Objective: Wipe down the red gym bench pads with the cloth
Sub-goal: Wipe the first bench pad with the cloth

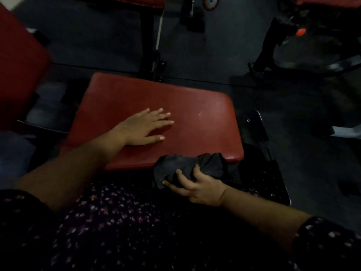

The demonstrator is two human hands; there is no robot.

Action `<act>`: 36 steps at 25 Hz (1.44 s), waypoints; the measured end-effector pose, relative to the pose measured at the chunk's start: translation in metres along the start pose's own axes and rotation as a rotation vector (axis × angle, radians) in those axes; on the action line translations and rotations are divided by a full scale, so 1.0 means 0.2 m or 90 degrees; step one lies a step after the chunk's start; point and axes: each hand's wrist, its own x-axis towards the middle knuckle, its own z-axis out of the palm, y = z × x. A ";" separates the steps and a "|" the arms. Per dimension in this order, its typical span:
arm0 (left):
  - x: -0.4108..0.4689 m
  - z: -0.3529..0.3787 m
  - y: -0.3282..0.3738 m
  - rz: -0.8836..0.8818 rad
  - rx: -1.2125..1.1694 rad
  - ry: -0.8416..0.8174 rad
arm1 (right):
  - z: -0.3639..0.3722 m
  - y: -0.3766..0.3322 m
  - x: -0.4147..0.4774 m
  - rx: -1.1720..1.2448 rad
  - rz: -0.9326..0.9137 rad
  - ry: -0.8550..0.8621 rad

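Note:
A red gym bench pad lies flat in the middle of the view. My left hand rests palm down on it with its fingers spread and straight. At the pad's near right edge, my right hand grips a bunched dark cloth. The cloth overlaps the pad's front edge and hangs partly off it.
A second red pad stands tilted at the left, and another red pad shows at the top. Black metal frame parts and a perforated black plate surround the bench on the dark floor. More equipment sits at the upper right.

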 end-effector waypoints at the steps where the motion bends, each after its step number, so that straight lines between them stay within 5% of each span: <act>1: -0.14 0.01 -0.05 -0.023 -0.006 0.015 | 0.00 0.02 -0.07 0.001 -0.028 0.004; 4: -0.50 0.04 -0.21 -0.140 -0.023 0.065 | 0.01 0.13 -0.21 0.026 -0.110 0.016; 7: -0.63 0.07 -0.25 -0.231 -0.031 0.087 | 0.01 0.15 0.01 0.023 -0.065 0.097; 11: -0.63 0.07 -0.23 -0.275 -0.064 0.122 | -0.07 -0.05 0.51 0.046 -0.001 0.110; 15: -0.64 0.06 -0.21 -0.282 -0.088 0.170 | -0.05 0.00 0.42 0.085 0.002 0.123; 19: -0.71 0.10 -0.16 -0.489 -0.088 0.308 | -0.03 0.05 0.37 0.139 0.065 0.135; 23: -0.87 0.16 -0.17 -0.582 -0.397 0.229 | -0.12 0.03 0.80 0.157 0.090 0.166; 29: -0.93 0.13 -0.17 -0.598 -0.879 0.466 | -0.12 0.04 0.95 0.123 -0.066 0.171; 31: -0.95 0.14 -0.16 -0.599 -0.913 0.482 | -0.12 0.06 0.93 0.111 -0.122 0.168; 36: -0.97 0.12 -0.17 -0.636 -0.933 0.589 | -0.19 0.03 1.25 0.181 -0.037 0.215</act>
